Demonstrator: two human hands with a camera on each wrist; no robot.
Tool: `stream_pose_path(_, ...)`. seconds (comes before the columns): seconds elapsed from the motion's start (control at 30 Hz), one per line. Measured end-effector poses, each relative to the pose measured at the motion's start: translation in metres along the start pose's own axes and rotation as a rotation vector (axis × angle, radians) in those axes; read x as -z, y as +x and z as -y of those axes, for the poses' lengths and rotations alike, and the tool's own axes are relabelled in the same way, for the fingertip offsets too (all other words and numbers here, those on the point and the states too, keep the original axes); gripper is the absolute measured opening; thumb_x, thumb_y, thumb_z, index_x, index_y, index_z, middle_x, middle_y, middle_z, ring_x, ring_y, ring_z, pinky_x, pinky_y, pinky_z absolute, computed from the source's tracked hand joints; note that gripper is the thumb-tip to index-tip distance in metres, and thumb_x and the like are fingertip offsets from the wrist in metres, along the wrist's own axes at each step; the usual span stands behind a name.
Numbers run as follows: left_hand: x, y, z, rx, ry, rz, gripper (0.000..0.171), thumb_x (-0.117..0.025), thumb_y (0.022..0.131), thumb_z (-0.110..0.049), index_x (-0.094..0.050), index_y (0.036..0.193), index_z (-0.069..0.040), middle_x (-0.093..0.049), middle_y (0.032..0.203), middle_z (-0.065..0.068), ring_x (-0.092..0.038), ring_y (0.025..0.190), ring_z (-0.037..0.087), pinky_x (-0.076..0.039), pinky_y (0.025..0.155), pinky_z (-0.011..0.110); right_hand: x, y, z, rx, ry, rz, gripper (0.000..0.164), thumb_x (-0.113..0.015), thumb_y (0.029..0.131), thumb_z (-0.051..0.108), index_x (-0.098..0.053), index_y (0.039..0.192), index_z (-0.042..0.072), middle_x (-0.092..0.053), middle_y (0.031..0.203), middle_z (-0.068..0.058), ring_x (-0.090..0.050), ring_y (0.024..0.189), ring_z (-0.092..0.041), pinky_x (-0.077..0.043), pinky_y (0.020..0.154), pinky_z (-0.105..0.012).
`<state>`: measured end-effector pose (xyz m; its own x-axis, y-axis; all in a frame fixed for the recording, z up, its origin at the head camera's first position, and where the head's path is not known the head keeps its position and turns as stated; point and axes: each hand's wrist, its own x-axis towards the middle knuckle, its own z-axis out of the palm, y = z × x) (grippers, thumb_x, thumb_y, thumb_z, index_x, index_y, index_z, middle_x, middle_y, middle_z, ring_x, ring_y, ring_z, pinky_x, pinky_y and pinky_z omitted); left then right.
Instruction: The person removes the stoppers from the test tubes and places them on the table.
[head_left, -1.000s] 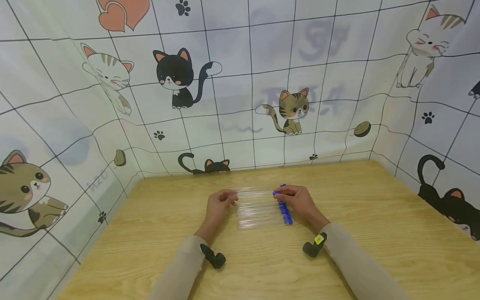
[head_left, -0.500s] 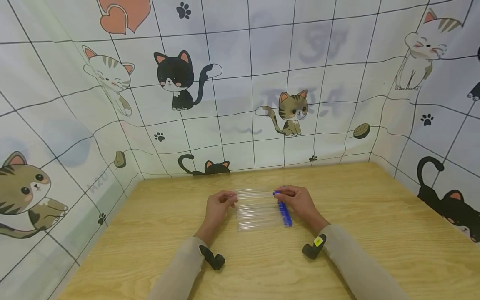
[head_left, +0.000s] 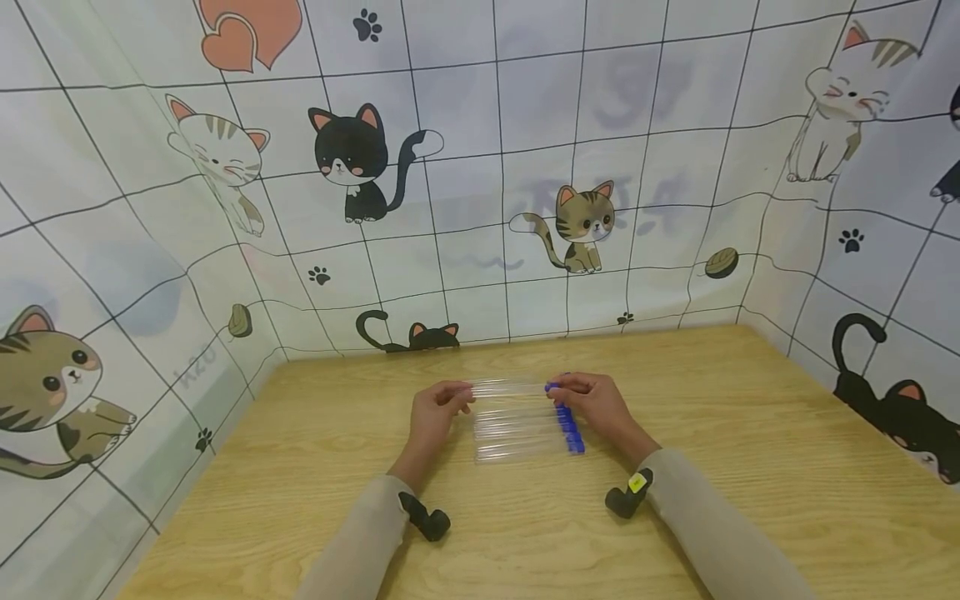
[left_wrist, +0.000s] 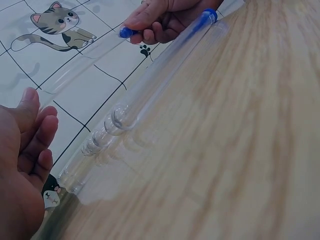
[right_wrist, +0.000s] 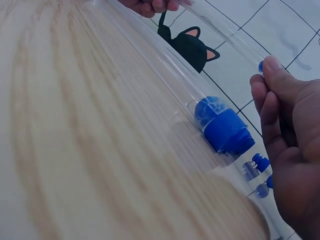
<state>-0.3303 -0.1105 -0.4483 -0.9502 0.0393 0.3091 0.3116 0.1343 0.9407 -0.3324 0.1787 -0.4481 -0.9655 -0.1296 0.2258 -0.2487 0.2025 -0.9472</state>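
Observation:
Between both hands, raised off the table, is a clear test tube [left_wrist: 70, 72] with a blue cap [left_wrist: 126, 32]. My left hand [head_left: 435, 417] pinches its uncapped end between thumb and fingers. At the other end, my right hand [head_left: 600, 404] pinches the capped end, its fingertips covering part of the cap in the right wrist view. Below the hands, several more clear tubes [head_left: 517, 433] lie side by side in a row on the table. Their blue caps [head_left: 572, 432] line up on the right, and their rounded ends point left.
A pale wood-grain table [head_left: 495, 533] carries the row of tubes. Behind it and along both sides hangs a white sheet [head_left: 480, 192] with grid lines and printed cats. Black wrist cameras [head_left: 426, 518] are strapped to both wrists.
Hands and held tube keep nearly the same place over the row. The head view has shifted very slightly, so the scene sits a little lower.

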Motion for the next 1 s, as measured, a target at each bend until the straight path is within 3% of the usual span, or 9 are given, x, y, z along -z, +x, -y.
stream_pose_path(0.27, 0.000, 0.000, -0.002, -0.013, -0.047, 0.027, 0.024, -0.068, 0.090, -0.014, -0.068, 0.105, 0.005, -0.071, 0.087, 0.013, -0.065, 0.071, 0.025, -0.048, 0.068, 0.036, 0.004, 0.001, -0.001, -0.016, 0.014, 0.045, 0.036, -0.076, 0.082, 0.034, -0.072, 0.106, 0.007, -0.071, 0.093, -0.012, -0.067, 0.086, -0.022, -0.052, 0.077, -0.029)
stream_pose_path(0.4, 0.001, -0.005, -0.016, -0.001, -0.045, 0.060, 0.022, -0.065, 0.091, -0.008, -0.066, 0.105, 0.010, -0.070, 0.087, 0.017, -0.065, 0.072, 0.028, -0.049, 0.070, 0.042, 0.006, 0.001, -0.001, -0.014, 0.017, 0.062, 0.035, -0.075, 0.083, 0.032, -0.071, 0.107, 0.006, -0.072, 0.091, -0.008, -0.067, 0.086, -0.022, -0.052, 0.075, -0.030)
stream_pose_path(0.5, 0.001, -0.007, -0.019, -0.004, -0.037, 0.062, 0.021, -0.065, 0.091, -0.007, -0.065, 0.103, 0.010, -0.070, 0.085, 0.015, -0.064, 0.071, 0.025, -0.049, 0.069, 0.038, 0.007, -0.002, 0.007, -0.004, 0.023, 0.078, 0.033, -0.073, 0.085, 0.027, -0.070, 0.108, 0.003, -0.071, 0.092, -0.012, -0.067, 0.087, -0.025, -0.052, 0.076, -0.030)
stream_pose_path(0.7, 0.001, -0.009, -0.027, 0.018, -0.035, 0.075, 0.015, -0.065, 0.090, -0.004, -0.067, 0.100, 0.007, -0.069, 0.089, 0.020, -0.064, 0.076, 0.037, -0.048, 0.072, 0.043, 0.005, 0.000, 0.007, -0.008, 0.009, 0.022, 0.038, -0.074, 0.084, 0.032, -0.070, 0.109, 0.004, -0.069, 0.096, -0.022, -0.066, 0.088, -0.027, -0.051, 0.078, -0.030)
stream_pose_path(0.9, -0.001, 0.002, -0.002, 0.014, -0.026, 0.043, 0.022, -0.067, 0.090, -0.009, -0.067, 0.104, 0.007, -0.071, 0.087, 0.012, -0.064, 0.072, 0.027, -0.046, 0.068, 0.032, 0.003, 0.002, 0.006, 0.018, -0.015, -0.033, 0.037, -0.075, 0.083, 0.031, -0.071, 0.107, 0.004, -0.071, 0.093, -0.014, -0.068, 0.085, -0.024, -0.053, 0.075, -0.029)
stream_pose_path(1.0, -0.001, 0.001, -0.001, 0.003, -0.005, 0.011, 0.021, -0.068, 0.089, -0.010, -0.068, 0.104, 0.005, -0.071, 0.086, 0.009, -0.064, 0.070, 0.022, -0.045, 0.064, 0.027, 0.002, 0.002, 0.005, 0.015, -0.034, -0.039, 0.038, -0.076, 0.082, 0.034, -0.071, 0.107, 0.006, -0.072, 0.093, -0.008, -0.068, 0.085, -0.022, -0.053, 0.076, -0.031)
